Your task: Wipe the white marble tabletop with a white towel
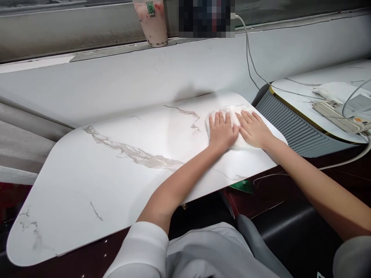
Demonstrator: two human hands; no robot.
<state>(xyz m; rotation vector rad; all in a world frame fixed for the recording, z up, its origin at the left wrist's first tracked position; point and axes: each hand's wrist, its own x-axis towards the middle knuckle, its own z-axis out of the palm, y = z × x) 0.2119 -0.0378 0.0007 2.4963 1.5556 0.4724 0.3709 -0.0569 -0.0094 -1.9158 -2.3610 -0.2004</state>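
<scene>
A white cloth (232,112) lies on the right end of a white marble-patterned tabletop (121,170). My left hand (222,130) lies flat on the cloth with its fingers stretched out and close together. My right hand (255,128) presses flat on the cloth right beside it, fingers extended, thumb side touching the left hand. Most of the cloth is hidden under both palms.
A pink drink cup (152,21) stands on the window ledge at the back. To the right is a second white table (313,102) with a power strip (339,116), cables and a folded white item. A grey ribbed panel (290,127) sits between the tables. Dark seat below.
</scene>
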